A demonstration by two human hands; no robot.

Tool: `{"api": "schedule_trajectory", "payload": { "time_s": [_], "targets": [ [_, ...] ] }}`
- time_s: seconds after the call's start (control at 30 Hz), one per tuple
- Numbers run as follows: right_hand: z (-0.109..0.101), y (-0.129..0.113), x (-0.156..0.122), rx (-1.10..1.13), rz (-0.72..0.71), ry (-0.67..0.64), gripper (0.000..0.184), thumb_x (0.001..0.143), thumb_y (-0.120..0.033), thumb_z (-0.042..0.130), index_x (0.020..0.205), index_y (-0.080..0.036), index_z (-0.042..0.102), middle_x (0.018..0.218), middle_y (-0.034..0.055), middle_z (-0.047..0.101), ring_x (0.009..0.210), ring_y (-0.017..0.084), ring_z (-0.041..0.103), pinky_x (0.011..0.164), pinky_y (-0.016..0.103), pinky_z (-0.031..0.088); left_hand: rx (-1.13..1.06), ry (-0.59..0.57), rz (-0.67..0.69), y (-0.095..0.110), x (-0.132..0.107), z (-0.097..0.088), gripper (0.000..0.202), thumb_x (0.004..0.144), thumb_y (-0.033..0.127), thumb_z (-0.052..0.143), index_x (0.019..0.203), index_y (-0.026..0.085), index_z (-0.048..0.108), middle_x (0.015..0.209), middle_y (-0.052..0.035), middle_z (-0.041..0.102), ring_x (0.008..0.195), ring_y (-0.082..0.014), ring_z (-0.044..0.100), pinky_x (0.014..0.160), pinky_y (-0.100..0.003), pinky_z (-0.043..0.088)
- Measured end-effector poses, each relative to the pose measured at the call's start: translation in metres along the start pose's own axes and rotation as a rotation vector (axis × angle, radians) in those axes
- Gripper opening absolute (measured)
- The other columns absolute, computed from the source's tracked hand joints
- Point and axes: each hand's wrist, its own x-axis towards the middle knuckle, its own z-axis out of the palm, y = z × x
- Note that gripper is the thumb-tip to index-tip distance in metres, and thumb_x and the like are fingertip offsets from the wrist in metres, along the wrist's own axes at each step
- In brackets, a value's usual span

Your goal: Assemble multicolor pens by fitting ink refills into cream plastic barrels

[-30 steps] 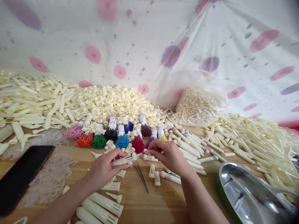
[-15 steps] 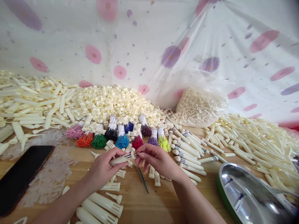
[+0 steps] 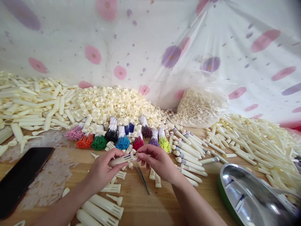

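Observation:
My left hand (image 3: 103,168) is closed around a cream multicolour pen (image 3: 119,159), which lies tilted slightly upward to the right. Coloured slides show in the slots near its right end. At that end, the thumb and fingers of my right hand (image 3: 156,161) pinch a small cream plastic piece (image 3: 133,154); whether it is seated on the pen I cannot tell. Tweezers (image 3: 142,179) lie on the table just below my right hand. Bundles of coloured slides, among them blue (image 3: 122,142), red (image 3: 138,142) and yellow (image 3: 164,142), stand behind both hands.
Slotted cream sleeves (image 3: 113,100) are heaped at the back, with pen barrels (image 3: 35,100) to their left. Similar pens (image 3: 190,157) lie right of my hands, near a metal dish (image 3: 249,194). A phone (image 3: 25,179) rests at left beside clear plastic pieces (image 3: 47,179).
A small cream piece now shows between my right fingertips at the pen's end. Both hands have stayed in nearly the same place.

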Motion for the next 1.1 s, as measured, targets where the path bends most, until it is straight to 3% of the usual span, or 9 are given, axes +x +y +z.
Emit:
{"api": "schedule_trajectory", "payload": {
  "time_s": [0.1, 0.27, 0.53, 0.73, 0.87, 1.1],
  "targets": [
    [0.003, 0.000, -0.001, -0.014, 0.022, 0.040, 0.025, 0.080, -0.040, 0.058, 0.086, -0.016, 0.062, 0.070, 0.0002, 0.058, 0.053, 0.006, 0.049, 0.038, 0.013, 0.044, 0.089, 0.095, 0.101, 0.001, 0.000, 0.000, 0.009, 0.080, 0.024, 0.057, 0.089, 0.021, 0.055, 0.084, -0.0008, 0.068, 0.076, -0.0144, 0.065, 0.065, -0.021, 0.051],
    [0.008, -0.001, 0.001, 0.165, 0.086, 0.060, 0.032, 0.071, -0.043, 0.065, 0.088, -0.016, 0.065, 0.072, 0.0016, 0.062, 0.053, 0.007, 0.051, 0.036, 0.014, 0.044, 0.329, 0.242, 0.346, 0.002, 0.002, -0.003, 0.012, 0.081, 0.016, 0.055, 0.093, 0.019, 0.057, 0.083, -0.0027, 0.069, 0.080, -0.0161, 0.065, 0.072, -0.024, 0.050],
    [0.014, 0.002, 0.004, 0.269, 0.105, 0.081, 0.028, 0.066, -0.040, 0.070, 0.080, -0.015, 0.068, 0.068, 0.0015, 0.064, 0.053, 0.008, 0.054, 0.035, 0.014, 0.043, 0.429, 0.266, 0.421, 0.001, -0.001, -0.005, 0.014, 0.080, 0.010, 0.054, 0.093, 0.017, 0.056, 0.084, -0.0053, 0.068, 0.081, -0.0172, 0.065, 0.074, -0.027, 0.050],
    [0.014, 0.006, 0.006, 0.229, 0.119, 0.093, 0.031, 0.066, -0.043, 0.070, 0.080, -0.015, 0.068, 0.065, 0.0009, 0.063, 0.050, 0.007, 0.051, 0.035, 0.014, 0.038, 0.353, 0.238, 0.360, 0.000, -0.001, -0.003, 0.014, 0.080, 0.014, 0.056, 0.093, 0.018, 0.056, 0.083, -0.0038, 0.068, 0.081, -0.0170, 0.065, 0.073, -0.026, 0.051],
    [0.013, 0.004, 0.006, 0.107, 0.077, 0.089, 0.031, 0.069, -0.043, 0.066, 0.081, -0.015, 0.069, 0.062, 0.0001, 0.063, 0.047, 0.005, 0.045, 0.037, 0.015, 0.032, 0.220, 0.202, 0.243, 0.000, -0.002, 0.000, 0.010, 0.080, 0.018, 0.057, 0.090, 0.020, 0.056, 0.084, -0.0028, 0.068, 0.078, -0.0156, 0.065, 0.069, -0.024, 0.051],
    [0.012, 0.004, 0.008, 0.059, 0.026, 0.032, 0.031, 0.071, -0.044, 0.065, 0.076, -0.014, 0.067, 0.059, -0.0006, 0.063, 0.050, 0.007, 0.048, 0.046, 0.019, 0.033, -0.003, 0.072, -0.017, 0.002, -0.005, 0.006, 0.008, 0.078, 0.024, 0.058, 0.086, 0.022, 0.056, 0.085, -0.0010, 0.066, 0.078, -0.0161, 0.064, 0.067, -0.024, 0.050]
  ]
}}
